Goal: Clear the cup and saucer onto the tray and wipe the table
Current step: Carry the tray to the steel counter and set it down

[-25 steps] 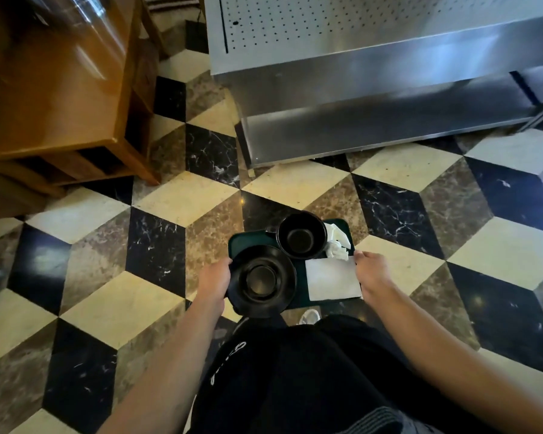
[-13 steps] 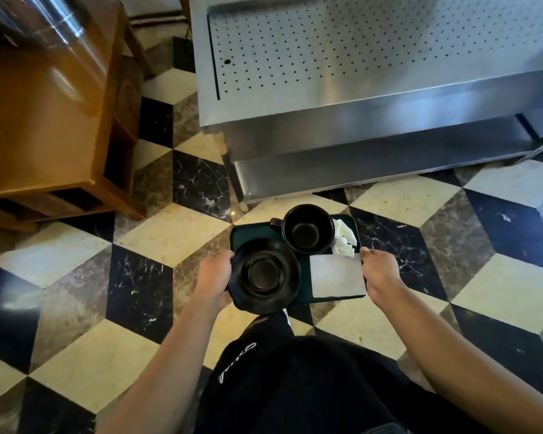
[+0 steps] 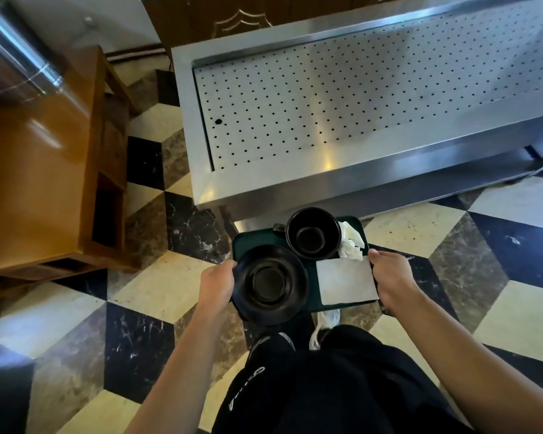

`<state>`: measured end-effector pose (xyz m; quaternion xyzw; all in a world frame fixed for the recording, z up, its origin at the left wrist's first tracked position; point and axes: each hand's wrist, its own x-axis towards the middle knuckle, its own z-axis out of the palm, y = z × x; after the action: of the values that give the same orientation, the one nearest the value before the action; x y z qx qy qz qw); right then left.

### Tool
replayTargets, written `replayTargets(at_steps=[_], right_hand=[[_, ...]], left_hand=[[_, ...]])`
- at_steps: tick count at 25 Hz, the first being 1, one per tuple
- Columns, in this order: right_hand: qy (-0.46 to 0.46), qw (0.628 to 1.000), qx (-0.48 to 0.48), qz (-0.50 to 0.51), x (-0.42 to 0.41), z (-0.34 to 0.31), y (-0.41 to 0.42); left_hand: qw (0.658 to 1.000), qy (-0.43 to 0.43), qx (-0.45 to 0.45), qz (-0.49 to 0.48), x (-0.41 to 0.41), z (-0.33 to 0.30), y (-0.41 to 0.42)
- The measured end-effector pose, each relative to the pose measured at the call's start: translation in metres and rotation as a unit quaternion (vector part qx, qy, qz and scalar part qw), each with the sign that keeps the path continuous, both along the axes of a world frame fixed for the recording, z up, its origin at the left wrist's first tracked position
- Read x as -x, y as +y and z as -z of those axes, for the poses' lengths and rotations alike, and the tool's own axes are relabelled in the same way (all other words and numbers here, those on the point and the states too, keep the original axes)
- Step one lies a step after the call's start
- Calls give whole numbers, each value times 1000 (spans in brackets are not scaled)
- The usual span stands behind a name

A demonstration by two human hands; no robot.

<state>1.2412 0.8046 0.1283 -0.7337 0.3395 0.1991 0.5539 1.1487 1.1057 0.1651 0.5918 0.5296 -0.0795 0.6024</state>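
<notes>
Just short of the steel counter (image 3: 342, 98), both hands gripped the tray (image 3: 242, 242) edges, left hand (image 3: 217, 285) by saucer (image 3: 269, 285), right hand (image 3: 389, 277) by napkin (image 3: 345, 280), cup (image 3: 313, 233) at the far side nearest the counter.

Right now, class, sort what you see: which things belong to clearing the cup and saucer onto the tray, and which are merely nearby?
Part of the job:
cup
saucer
tray, held by left hand and right hand
flat napkin
crumpled tissue

Merely nearby:
steel counter
wooden cabinet
</notes>
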Motion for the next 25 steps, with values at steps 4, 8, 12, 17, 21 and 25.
replayTargets(at_steps=[4, 8, 12, 17, 21, 25], right_hand=[[-2, 1000, -17, -20, -74, 8, 12], [3, 997, -36, -61, -152, 14, 23], [22, 997, -41, -68, -217, 11, 37], [24, 997, -30, -67, -283, 15, 56], [11, 998, -23, -58, -327, 18, 76], [14, 999, -12, -40, -361, 25, 92]], left_hand=[[1000, 1, -5, -24, -63, 5, 9], [999, 9, -27, -36, -123, 4, 11], [997, 21, -53, -54, -178, -1, 16], [996, 22, -46, -76, -237, 4, 28], [997, 16, -35, -63, -284, 15, 54], [999, 10, -34, -30, -332, 28, 80]])
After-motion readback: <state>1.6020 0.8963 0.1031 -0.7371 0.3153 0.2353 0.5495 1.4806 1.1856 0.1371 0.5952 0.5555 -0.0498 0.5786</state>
